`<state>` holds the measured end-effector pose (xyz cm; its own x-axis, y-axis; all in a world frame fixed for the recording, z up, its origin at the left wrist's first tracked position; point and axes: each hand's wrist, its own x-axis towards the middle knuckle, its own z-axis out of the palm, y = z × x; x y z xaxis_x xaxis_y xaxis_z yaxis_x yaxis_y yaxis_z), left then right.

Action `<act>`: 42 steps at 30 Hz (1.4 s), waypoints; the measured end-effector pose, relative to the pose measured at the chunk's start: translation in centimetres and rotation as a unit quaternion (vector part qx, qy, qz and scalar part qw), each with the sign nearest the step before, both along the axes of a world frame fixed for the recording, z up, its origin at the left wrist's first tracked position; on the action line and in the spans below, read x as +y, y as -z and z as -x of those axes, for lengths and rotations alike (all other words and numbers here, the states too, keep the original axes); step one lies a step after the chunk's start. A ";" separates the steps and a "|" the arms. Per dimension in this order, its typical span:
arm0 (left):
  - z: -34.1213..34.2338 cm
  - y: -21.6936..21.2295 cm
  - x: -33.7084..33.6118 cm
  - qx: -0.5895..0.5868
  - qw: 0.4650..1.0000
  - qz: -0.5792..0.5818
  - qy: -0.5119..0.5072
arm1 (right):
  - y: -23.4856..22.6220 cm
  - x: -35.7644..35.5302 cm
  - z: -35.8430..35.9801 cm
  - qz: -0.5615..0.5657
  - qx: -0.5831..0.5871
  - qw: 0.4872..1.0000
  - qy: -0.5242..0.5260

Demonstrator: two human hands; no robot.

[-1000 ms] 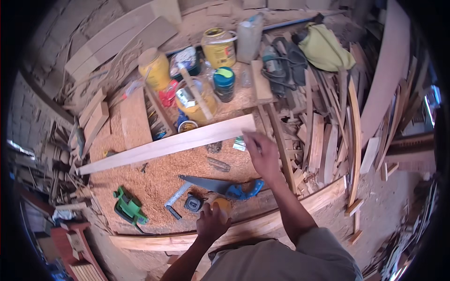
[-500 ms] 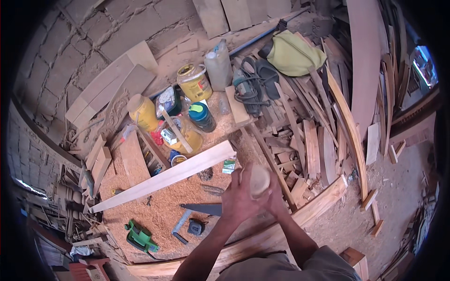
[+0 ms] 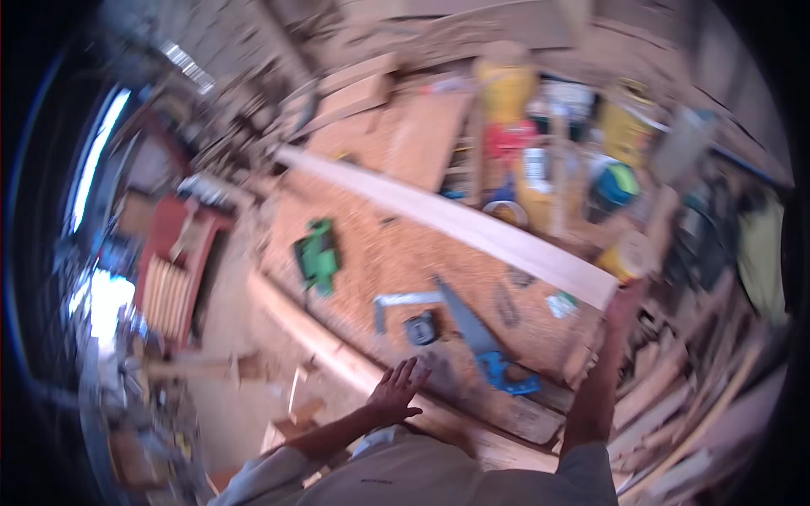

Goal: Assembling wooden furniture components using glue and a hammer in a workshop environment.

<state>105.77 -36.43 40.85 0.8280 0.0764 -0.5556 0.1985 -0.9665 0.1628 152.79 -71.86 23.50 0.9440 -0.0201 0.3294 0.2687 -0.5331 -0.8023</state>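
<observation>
Reaching out to the right, my right hand [image 3: 630, 293] is closed at the near side of a yellow container [image 3: 620, 260] with a pale round end. Motion blurs the grip, and the fingers are partly hidden. Down by the front edge of the bench, my left hand [image 3: 399, 390] is empty with its fingers spread. A handsaw [image 3: 472, 325] with a blue handle lies between the two hands. Left of the saw are a black tape measure [image 3: 420, 328] and a try square [image 3: 407, 299]. A long pale board [image 3: 447, 212] runs diagonally across the bench, its right end beside my right hand.
A green power tool [image 3: 317, 256] sits on the wood shavings at left. Yellow tubs [image 3: 629, 126] and a blue bottle with a green cap [image 3: 616, 183] stand beyond the board. Offcuts [image 3: 654, 384] are heaped at right. A long timber [image 3: 325, 333] borders the near edge.
My hands have parted: the left has let go and moved left, while the right has reached outward with the container. The view has swung left, uncovering the saw's blue handle.
</observation>
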 end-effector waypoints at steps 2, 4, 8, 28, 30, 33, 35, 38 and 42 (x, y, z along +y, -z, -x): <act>0.6 0.4 0.4 0.065 0.996 -0.043 0.031 | 2.1 -0.8 -2.9 -0.361 0.090 0.927 -0.054; 3.0 1.7 0.6 0.067 0.996 -0.051 0.018 | 1.9 2.3 -3.5 -0.397 0.107 0.909 -0.063; 6.2 4.8 -0.5 -0.025 0.992 -0.118 0.041 | -7.9 9.4 -1.6 -0.075 0.115 0.990 0.013; 7.1 7.2 3.6 -0.075 0.995 0.044 0.046 | -19.7 4.1 26.4 -0.194 0.230 0.954 -0.010; 8.7 10.0 3.9 -0.087 0.991 0.032 0.098 | -25.6 6.3 35.8 -0.315 0.290 0.896 -0.121; 9.4 11.1 4.2 -0.086 0.993 0.024 0.080 | -28.9 8.7 49.2 -0.382 0.342 0.818 -0.261; 9.9 12.9 5.6 -0.113 0.991 0.044 0.057 | -27.2 8.8 53.0 -0.139 0.493 0.783 -0.353; 6.6 9.4 4.1 0.003 0.994 0.098 0.056 | -23.3 5.9 57.6 0.361 0.556 0.723 -0.195; 8.8 10.5 7.4 -0.261 0.937 0.162 0.167 | -30.4 7.5 61.3 0.024 0.490 0.860 -0.140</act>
